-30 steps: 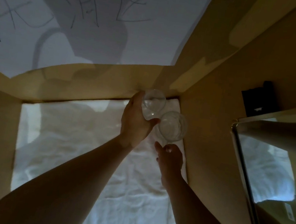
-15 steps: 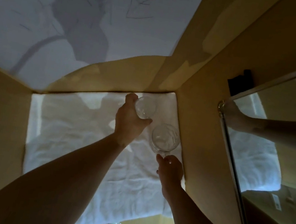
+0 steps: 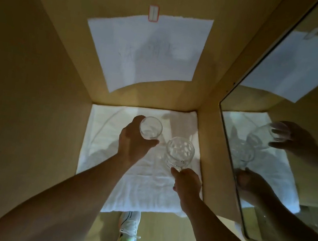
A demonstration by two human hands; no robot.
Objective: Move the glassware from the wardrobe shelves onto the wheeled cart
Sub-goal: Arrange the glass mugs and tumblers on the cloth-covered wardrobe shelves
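The fingers of the left hand (image 3: pixel 133 144) curl round the side of a small clear plain glass tumbler (image 3: pixel 150 127), the thumb pressed against its near wall, so the tumbler is gripped with its open mouth facing the camera. The right hand (image 3: pixel 187 183) pinches the low part of a clear dimpled stemmed glass (image 3: pixel 179 152) between thumb and curled fingers; the bowl rises above the hand, and whether the fingers sit on the stem or the base of the bowl cannot be told. The two glasses are near each other, the tumbler to the left and farther back, not touching. Both are over a crumpled white towel (image 3: pixel 104 174) that covers a shelf inside the pale wooden wardrobe (image 3: pixel 36 81). On the back panel hangs a white sheet of paper (image 3: pixel 150 51) with faint pencil marks, a small red-edged label (image 3: pixel 153 13) at its top edge. At the right a mirrored door (image 3: pixel 287 139) reflects both hands and glasses. Below the shelf edge a white sneaker (image 3: pixel 129 231) stands on the floor
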